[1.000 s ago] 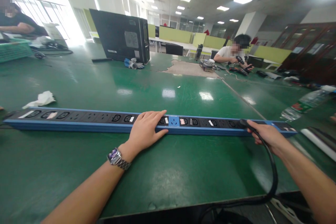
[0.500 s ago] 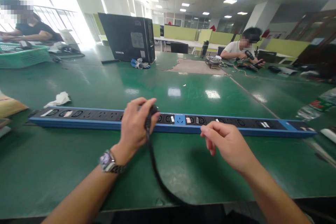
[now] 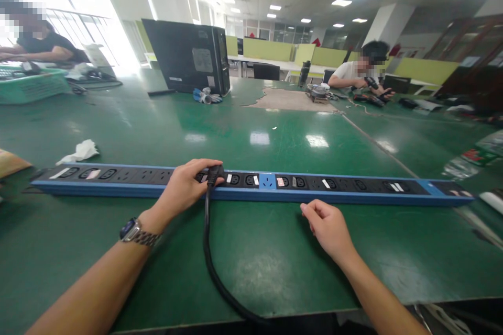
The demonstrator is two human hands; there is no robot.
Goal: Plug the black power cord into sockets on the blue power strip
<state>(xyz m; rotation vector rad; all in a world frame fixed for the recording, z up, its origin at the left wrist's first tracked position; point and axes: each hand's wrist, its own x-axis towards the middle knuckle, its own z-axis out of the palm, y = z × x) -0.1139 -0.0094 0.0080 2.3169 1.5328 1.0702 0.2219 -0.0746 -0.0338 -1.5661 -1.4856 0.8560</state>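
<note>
A long blue and black power strip [image 3: 251,195] lies across the green table, its row of sockets facing up. My left hand [image 3: 184,183], with a watch on the wrist, grips a black power plug [image 3: 215,174] right at the strip's sockets, left of the blue socket. Whether the prongs are inside a socket is hidden. From the plug a thick black cable [image 3: 207,251] curves down past the table's front edge. Just in front of the strip, right of the middle, hovers my right hand [image 3: 324,222], its fingers curled with nothing in them.
Behind the strip are a white crumpled tissue [image 3: 82,152], a black computer case [image 3: 184,57] and gloves [image 3: 206,96]. A green basket [image 3: 35,86] stands far left, a plastic bottle [image 3: 475,157] right. One person sits far left; another [image 3: 359,73] holds a drill at the back right.
My left hand has lowered the plug onto the strip and shifted slightly left. My right hand has dropped a little toward the table, fingers more curled.
</note>
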